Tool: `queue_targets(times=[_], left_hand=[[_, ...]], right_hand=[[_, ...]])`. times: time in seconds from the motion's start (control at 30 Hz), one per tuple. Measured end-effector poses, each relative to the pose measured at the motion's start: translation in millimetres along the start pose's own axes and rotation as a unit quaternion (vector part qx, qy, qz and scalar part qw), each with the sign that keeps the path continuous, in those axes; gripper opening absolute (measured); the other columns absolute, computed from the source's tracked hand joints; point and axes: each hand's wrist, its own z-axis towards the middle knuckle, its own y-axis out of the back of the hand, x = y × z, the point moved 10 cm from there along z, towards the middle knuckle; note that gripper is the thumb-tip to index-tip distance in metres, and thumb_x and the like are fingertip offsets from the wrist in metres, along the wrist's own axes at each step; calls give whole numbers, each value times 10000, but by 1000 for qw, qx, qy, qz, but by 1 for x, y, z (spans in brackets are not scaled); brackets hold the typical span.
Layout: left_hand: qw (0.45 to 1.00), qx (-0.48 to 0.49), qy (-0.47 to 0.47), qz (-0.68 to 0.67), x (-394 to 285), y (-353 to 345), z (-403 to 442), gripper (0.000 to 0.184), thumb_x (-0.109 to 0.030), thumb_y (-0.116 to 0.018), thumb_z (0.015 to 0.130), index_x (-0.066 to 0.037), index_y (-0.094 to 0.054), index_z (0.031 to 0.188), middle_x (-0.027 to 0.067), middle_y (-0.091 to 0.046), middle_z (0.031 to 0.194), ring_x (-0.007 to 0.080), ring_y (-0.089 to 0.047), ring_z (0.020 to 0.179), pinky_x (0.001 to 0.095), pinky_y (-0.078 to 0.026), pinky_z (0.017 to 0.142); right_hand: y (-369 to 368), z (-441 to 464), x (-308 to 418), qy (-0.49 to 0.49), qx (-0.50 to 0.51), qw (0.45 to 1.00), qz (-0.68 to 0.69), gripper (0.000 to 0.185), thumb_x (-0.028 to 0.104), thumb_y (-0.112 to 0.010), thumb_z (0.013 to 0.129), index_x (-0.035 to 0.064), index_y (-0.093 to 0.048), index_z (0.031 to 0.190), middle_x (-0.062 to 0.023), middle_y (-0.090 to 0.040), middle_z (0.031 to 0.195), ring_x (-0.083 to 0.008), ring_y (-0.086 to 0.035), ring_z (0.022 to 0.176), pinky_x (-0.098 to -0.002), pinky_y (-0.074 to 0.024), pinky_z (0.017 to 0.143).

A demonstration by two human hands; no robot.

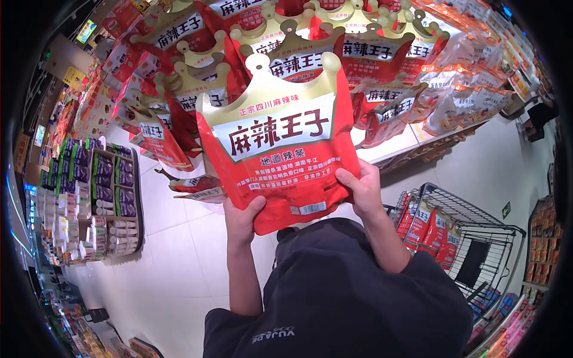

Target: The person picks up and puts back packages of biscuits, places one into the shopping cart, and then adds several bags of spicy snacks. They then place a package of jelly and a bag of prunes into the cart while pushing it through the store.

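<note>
A large red snack bag [283,143] with a gold crown-shaped top and a white label of Chinese characters is held upright in front of me. My left hand [242,218] grips its lower left corner, thumb on the front. At the lower right edge, my right hand [361,185] pinches it the same way. The fingers behind the bag are hidden. Beyond it, a display is heaped with matching crown-topped bags [304,62], and the held bag covers part of them.
A wire shopping cart [495,230] stands at my right with several red bags [427,230] inside. Clear-orange snack packs [465,98] lie on the display's right side. To the left is a shelf of purple packets [77,167]. Pale floor tiles [173,256] run between.
</note>
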Motion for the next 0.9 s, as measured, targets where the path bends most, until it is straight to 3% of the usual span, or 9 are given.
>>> queue_targets(times=[0.3, 0.43, 0.5, 0.6, 0.73, 0.8, 0.83, 0.87, 0.9], left_hand=[[1000, 1, 8, -26, 8, 6, 1, 428, -332, -520, 937, 37, -506, 1151, 121, -607, 1087, 182, -609, 969, 318, -508, 829], [998, -18, 18, -60, 12, 5, 1, 462, -369, -444, 962, 32, -465, 1189, 127, -591, 1112, 191, -607, 991, 333, -508, 849], [994, -64, 19, -92, 12, 8, 0, 502, -400, -319, 988, 15, -422, 1251, 140, -561, 1190, 219, -598, 1042, 361, -525, 842], [994, -41, 35, -99, 17, 11, 0, 468, -366, -299, 997, -3, -407, 1272, 138, -543, 1218, 222, -587, 1064, 369, -522, 854], [993, -11, 58, -100, 21, 9, 3, 432, -310, -347, 997, 2, -393, 1292, 140, -504, 1264, 213, -550, 1111, 358, -483, 902], [972, -158, -62, 160, -6, 27, 3, 418, -233, -436, 970, 1, -382, 1312, 143, -464, 1300, 213, -493, 1164, 351, -410, 969], [944, -195, -67, 256, -18, 29, -5, 496, -159, -536, 904, 2, -352, 1336, 171, -420, 1337, 253, -375, 1271, 410, -275, 1059], [945, -183, -104, 249, -23, 24, -11, 557, -214, -582, 886, -11, -350, 1350, 142, -388, 1358, 247, -383, 1255, 376, -320, 1031], [954, -148, -115, 232, -23, 10, -14, 648, -266, -636, 837, -16, -337, 1356, 150, -364, 1376, 261, -361, 1273, 407, -281, 1051]], right_hand=[[16, 3, -15, -53, -45, 996, 60, 278, 103, -547, 877, -76, -553, 1090, -113, -639, 1008, -125, -618, 872, -270, -497, 794], [18, 3, -17, -47, -53, 996, 52, 275, 99, -542, 882, -75, -549, 1095, -112, -638, 1012, -127, -619, 875, -269, -497, 795], [18, 3, -19, -49, -49, 996, 48, 273, 97, -538, 887, -75, -545, 1100, -111, -637, 1017, -126, -618, 879, -265, -495, 796], [16, 5, -23, -69, -56, 994, 66, 269, 98, -541, 889, -76, -549, 1094, -111, -638, 1016, -125, -617, 882, -266, -495, 797], [16, 3, -30, -79, -72, 992, 73, 266, 100, -545, 888, -74, -557, 1088, -108, -639, 1012, -122, -614, 880, -267, -493, 802], [18, -4, -20, -27, -93, 995, 37, 277, 122, -560, 892, -73, -565, 1088, -102, -640, 1006, -119, -607, 882, -265, -485, 811], [12, -8, -12, 11, -90, 996, 8, 285, 132, -567, 893, -73, -567, 1091, -98, -639, 1006, -117, -601, 883, -261, -479, 813], [5, -13, -3, 53, -90, 994, -21, 294, 143, -574, 894, -74, -568, 1093, -94, -639, 1005, -114, -595, 884, -257, -474, 815], [-3, -18, 5, 72, -84, 991, -73, 307, 167, -592, 893, -70, -574, 1087, -91, -644, 991, -111, -589, 860, -252, -473, 790]])
